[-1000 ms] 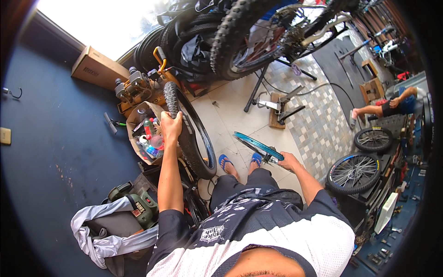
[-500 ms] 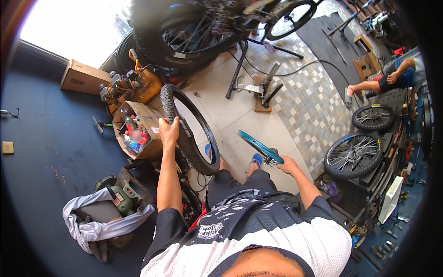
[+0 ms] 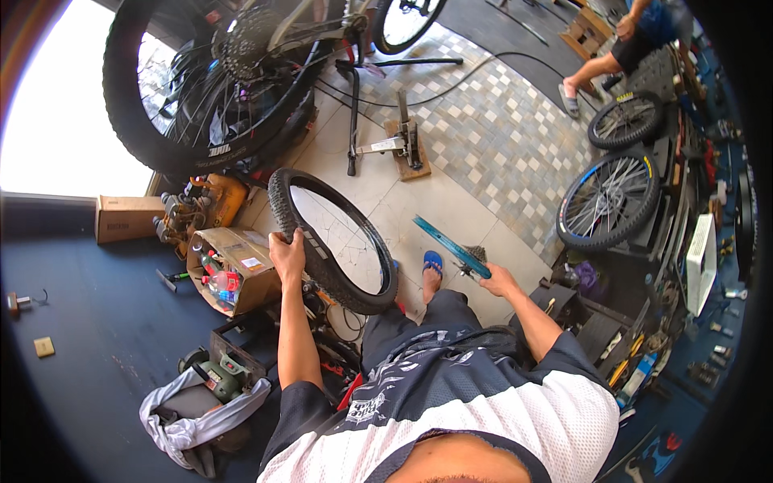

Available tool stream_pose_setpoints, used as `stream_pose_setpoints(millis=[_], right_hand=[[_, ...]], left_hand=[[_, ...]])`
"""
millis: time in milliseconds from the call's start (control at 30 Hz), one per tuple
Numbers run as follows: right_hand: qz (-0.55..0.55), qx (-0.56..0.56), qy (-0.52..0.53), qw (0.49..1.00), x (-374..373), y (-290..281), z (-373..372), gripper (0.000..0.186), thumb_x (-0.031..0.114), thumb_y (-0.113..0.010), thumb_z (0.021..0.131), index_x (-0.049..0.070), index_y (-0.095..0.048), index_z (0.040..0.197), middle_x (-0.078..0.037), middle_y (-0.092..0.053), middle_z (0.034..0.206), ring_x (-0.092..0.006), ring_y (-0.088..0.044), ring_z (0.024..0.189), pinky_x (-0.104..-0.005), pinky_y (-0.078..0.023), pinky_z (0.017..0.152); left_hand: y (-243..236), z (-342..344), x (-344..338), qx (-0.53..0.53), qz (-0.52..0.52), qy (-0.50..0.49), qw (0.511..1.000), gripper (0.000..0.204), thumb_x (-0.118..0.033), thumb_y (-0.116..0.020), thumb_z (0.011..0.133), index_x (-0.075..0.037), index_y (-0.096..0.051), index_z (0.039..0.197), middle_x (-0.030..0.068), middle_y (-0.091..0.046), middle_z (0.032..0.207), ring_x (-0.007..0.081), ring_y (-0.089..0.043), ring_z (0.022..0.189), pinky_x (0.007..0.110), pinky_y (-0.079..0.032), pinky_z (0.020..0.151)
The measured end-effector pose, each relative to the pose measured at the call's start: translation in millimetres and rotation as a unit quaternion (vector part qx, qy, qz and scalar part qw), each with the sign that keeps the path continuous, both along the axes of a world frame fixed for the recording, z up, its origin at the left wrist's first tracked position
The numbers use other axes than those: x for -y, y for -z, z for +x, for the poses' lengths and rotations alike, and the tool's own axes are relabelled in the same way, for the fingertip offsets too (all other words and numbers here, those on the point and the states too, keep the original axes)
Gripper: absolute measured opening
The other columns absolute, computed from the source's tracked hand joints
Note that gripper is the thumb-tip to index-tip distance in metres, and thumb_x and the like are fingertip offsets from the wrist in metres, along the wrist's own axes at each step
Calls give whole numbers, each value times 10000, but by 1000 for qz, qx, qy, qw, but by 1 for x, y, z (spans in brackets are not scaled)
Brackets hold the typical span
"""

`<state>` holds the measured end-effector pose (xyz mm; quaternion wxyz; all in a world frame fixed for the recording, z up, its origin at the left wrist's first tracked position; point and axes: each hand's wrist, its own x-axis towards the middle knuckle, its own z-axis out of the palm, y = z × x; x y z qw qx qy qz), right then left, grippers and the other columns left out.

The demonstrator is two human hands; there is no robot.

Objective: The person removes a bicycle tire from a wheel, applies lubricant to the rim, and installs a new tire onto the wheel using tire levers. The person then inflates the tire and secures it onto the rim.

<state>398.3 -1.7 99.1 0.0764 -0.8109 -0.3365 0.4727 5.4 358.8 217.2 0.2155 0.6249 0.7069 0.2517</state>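
Observation:
My left hand (image 3: 287, 258) is closed around a loose black knobby tire (image 3: 370, 296), held tilted at the left front of my body. My right hand (image 3: 497, 280) grips a teal wheel rim (image 3: 435, 232), seen nearly edge-on, with a cassette (image 3: 472, 254) at its hub. Rim and tire are apart, over the tiled floor and my legs. Just left of my left hand stands an open cardboard box (image 3: 248, 249) holding several plastic bottles.
A bike (image 3: 274, 40) hangs above a stand (image 3: 354, 121); a wood-based stand (image 3: 407, 145) is behind the tire. An orange compressor (image 3: 224, 196) is left. At right lie two wheels (image 3: 608, 201) on dark shelving beside another person's leg (image 3: 596, 72) and wall-hung tools (image 3: 721, 330).
My view has turned, so the bike and stand sit farther left and the other person higher. The tire has tilted flatter. Both my hands keep their grips.

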Motion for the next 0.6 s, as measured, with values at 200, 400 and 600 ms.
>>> stream_pose_setpoints(millis=[200,400,600], right_hand=[[5,21,65,998,36,2,-10,435,282,-739,832,54,-658,1193,-243,-727,1041,-430,-695,1020,-499,-533,876],[3,31,178,984,74,-17,-35,387,281,-729,820,41,-669,1117,-251,-726,988,-424,-702,958,-487,-526,838],[37,72,250,965,101,-19,-67,401,282,-716,798,-3,-682,1078,-264,-721,961,-438,-700,935,-482,-532,828]], left_hand=[[-30,18,5,8,-5,86,996,432,-312,-827,871,23,-555,896,129,-589,815,258,-552,746,408,-486,717],[-68,45,11,86,0,186,979,375,-252,-834,868,8,-565,879,74,-558,755,182,-503,699,354,-458,665],[-91,67,20,113,-6,281,953,379,-232,-833,864,1,-534,878,64,-545,750,165,-456,677,356,-416,627]])
